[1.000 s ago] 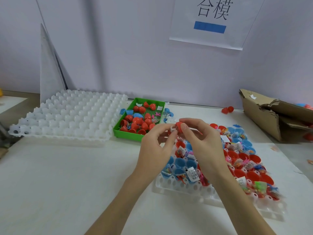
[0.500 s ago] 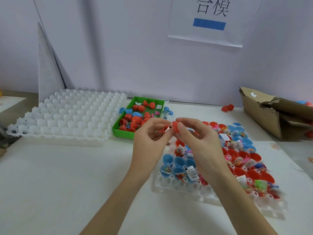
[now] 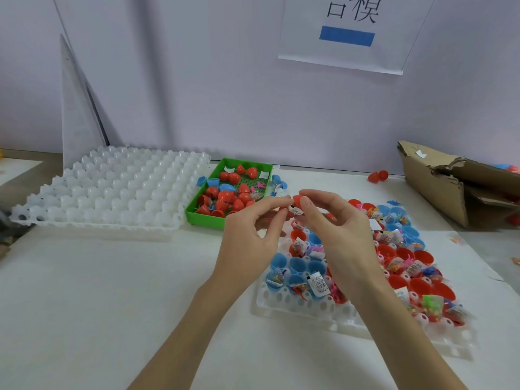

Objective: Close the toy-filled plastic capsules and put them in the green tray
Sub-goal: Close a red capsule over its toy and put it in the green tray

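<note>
A small red plastic capsule (image 3: 297, 200) sits raised above the table between the two hands, just in front of the near right corner of the green plastic tray (image 3: 197, 213). Its rounded red cap faces up and a white printed toy label shows at its lower edge, so the halves look not yet fully pressed together; that is a judgement, since fingers cover most of the seam. The capsule's long axis appears to run roughly upright, tilted slightly toward the left hand.

The right hand (image 3: 334, 226) pinches the cap from the right, thumb and forefinger curled around it. The left hand (image 3: 253, 232) meets it from the left, fingertips (image 3: 284, 202) curled in and pinching the lower part. Both hands touch the capsule, one on each side, so the closing squeeze would run along that upright axis.

The green tray lies to the left and slightly beyond the capsule, nearer the left hand, which is likely the better one for the drop. It already holds many red capsules and a few blue ones.

Beneath the hands a white moulded holder (image 3: 309, 308) carries open blue and red capsule halves filled with packaged toys. A larger white moulded tray (image 3: 112, 192) lies left of the green one, and a torn cardboard box (image 3: 433, 181) lies to the right.
</note>
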